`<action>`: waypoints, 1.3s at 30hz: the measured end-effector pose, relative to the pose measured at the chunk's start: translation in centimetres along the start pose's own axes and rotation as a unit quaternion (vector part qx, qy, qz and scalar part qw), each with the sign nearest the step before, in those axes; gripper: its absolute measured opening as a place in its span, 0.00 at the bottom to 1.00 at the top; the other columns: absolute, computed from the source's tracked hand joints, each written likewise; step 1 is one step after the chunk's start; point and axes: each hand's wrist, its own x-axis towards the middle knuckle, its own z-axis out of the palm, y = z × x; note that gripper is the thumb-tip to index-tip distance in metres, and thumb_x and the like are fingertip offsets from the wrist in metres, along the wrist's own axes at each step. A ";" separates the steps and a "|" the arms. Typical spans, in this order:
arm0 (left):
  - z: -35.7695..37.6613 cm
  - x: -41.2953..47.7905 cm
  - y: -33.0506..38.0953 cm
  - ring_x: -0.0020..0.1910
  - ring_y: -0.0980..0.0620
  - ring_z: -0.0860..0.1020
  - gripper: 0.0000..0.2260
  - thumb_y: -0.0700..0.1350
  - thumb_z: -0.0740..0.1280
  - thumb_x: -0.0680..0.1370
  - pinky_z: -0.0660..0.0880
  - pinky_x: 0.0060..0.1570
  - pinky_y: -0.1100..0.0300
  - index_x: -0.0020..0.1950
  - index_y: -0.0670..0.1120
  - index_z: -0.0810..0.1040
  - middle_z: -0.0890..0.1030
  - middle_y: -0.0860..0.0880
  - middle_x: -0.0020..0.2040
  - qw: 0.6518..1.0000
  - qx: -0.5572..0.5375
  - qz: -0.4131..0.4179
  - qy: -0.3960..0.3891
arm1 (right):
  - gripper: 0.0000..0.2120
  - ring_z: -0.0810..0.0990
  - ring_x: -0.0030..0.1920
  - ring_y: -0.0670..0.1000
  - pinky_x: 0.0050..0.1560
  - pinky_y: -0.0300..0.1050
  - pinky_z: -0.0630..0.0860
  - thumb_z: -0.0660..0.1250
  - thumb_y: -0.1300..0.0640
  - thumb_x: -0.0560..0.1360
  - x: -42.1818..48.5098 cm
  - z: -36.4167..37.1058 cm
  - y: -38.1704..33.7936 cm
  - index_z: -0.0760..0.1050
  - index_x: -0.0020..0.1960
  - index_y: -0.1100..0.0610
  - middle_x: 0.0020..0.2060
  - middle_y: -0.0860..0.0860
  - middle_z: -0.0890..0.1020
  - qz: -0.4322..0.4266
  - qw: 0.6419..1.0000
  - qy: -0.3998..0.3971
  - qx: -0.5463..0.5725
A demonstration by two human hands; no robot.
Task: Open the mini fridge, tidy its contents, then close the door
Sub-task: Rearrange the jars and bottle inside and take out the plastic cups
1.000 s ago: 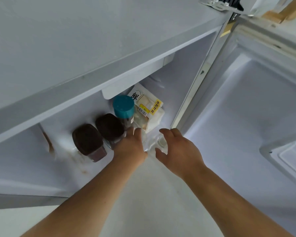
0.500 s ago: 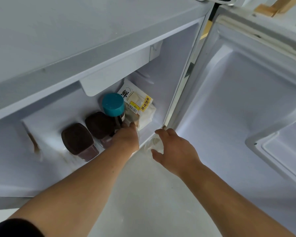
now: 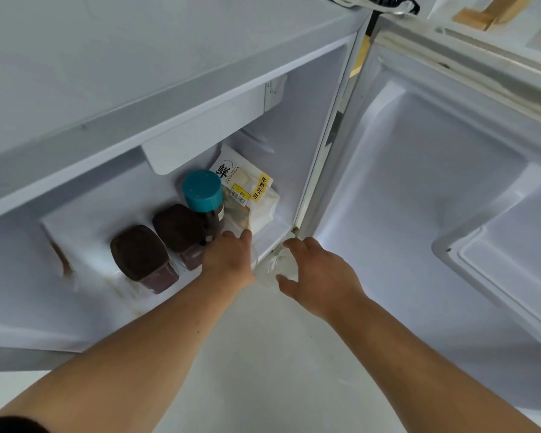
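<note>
The mini fridge (image 3: 175,98) stands open, with its door (image 3: 419,189) swung out to the right. On its floor are two brown-lidded jars (image 3: 139,254) (image 3: 178,229), a teal-capped dark bottle (image 3: 202,190) and a white bread bag (image 3: 247,189) with a yellow label. My left hand (image 3: 228,260) reaches in low, its fingertips at the bottle's base and the bread bag's lower edge. My right hand (image 3: 319,276) curls thumb and fingers around a clear plastic bag (image 3: 275,265) at the fridge's front right corner.
A white shelf or drawer front (image 3: 200,135) hangs above the items. Brown stains mark the fridge floor at left (image 3: 61,260). The door's inner shelf (image 3: 497,260) juts out at right. Pale floor (image 3: 263,354) lies below my arms.
The view has shifted left and closer. My left hand has pushed further in, toward the bottle and bread bag. My right hand stays at the clear bag by the front corner.
</note>
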 end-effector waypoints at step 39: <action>2.5 -28.8 -8.6 0.57 0.44 0.74 0.38 0.59 0.76 0.66 0.80 0.49 0.48 0.72 0.54 0.64 0.71 0.48 0.62 0.991 -0.101 0.040 -0.078 | 0.31 0.79 0.49 0.51 0.40 0.45 0.76 0.70 0.42 0.75 -17.2 0.0 -10.9 0.62 0.74 0.44 0.65 0.46 0.74 -0.072 0.996 -0.051 0.032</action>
